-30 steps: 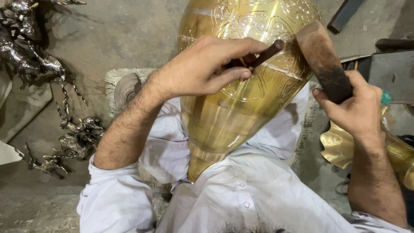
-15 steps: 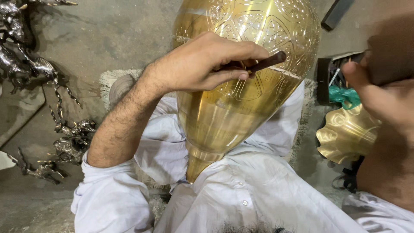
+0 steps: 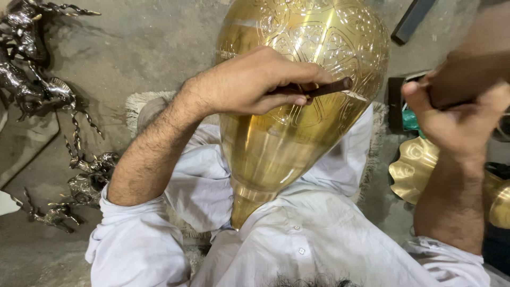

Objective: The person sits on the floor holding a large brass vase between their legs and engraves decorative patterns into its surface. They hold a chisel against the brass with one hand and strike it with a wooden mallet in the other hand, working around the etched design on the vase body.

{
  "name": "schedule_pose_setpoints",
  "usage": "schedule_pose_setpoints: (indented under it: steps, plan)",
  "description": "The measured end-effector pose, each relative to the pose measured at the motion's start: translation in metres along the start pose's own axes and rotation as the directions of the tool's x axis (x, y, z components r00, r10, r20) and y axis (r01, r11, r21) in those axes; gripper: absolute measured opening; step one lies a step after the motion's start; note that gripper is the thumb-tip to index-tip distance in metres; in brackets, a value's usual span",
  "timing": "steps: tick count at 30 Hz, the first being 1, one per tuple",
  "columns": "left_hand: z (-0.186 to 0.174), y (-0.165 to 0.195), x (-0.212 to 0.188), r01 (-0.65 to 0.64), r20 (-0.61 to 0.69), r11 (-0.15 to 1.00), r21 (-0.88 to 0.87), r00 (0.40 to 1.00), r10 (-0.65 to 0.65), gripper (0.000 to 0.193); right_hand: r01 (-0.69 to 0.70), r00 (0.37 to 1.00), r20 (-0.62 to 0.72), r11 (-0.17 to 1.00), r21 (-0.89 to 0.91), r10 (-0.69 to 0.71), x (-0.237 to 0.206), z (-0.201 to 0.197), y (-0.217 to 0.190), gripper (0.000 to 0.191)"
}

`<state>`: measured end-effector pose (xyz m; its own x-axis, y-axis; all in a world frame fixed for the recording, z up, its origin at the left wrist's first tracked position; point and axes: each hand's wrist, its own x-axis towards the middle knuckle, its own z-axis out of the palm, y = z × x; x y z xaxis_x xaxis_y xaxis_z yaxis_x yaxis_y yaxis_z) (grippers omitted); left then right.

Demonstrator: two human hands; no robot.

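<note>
Vase [image 3: 297, 106], brass and engraved, lies across the lap under the left hand [image 3: 255, 82], its narrow neck pointing toward the body; the left hand grips a thin dark chisel [image 3: 324, 89], whose tip rests on the engraved surface just right of the fingers; the right hand [image 3: 459, 117] is raised to the right of the vase, well apart from it, clenched round a blurred dark handle [image 3: 467, 74]; what head it carries cannot be told; below the right wrist sits a fluted brass piece [image 3: 411, 172]; far left of the left forearm, dark metal horse figures [image 3: 32, 79] stand on the floor [image 3: 133, 48]; white sleeves cover both upper arms.
</note>
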<state>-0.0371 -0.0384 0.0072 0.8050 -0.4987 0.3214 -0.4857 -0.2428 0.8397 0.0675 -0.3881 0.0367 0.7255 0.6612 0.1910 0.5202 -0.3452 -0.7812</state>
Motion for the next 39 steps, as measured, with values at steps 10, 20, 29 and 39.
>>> schedule_pose_setpoints:
  steps: [10, 20, 29, 39]
  plan:
    - [0.004, -0.002, 0.0, 0.079, -0.003, 0.997, -0.019, 0.997, -0.079, 0.045, 0.183, 0.981, 0.047, 0.839, -0.513, -0.186, 0.004, 0.0, -0.009, 0.034]
    - [0.008, -0.005, -0.011, 0.113, -0.054, 0.993, -0.034, 0.992, -0.115, 0.039, 0.189, 0.978, 0.036, 0.81, -0.556, -0.204, 0.017, 0.0, -0.013, 0.03]
    - [0.013, -0.003, -0.024, 0.158, -0.144, 0.984, -0.082, 0.975, -0.169, 0.046, -0.131, 0.991, -0.01, 0.944, -0.302, 0.135, 0.034, 0.002, -0.025, 0.039]
    - [0.023, -0.001, -0.036, 0.283, -0.25, 0.947, -0.152, 0.916, -0.314, 0.038, 0.169, 0.982, 0.16, 0.861, -0.48, -0.104, 0.055, 0.003, -0.031, 0.035]
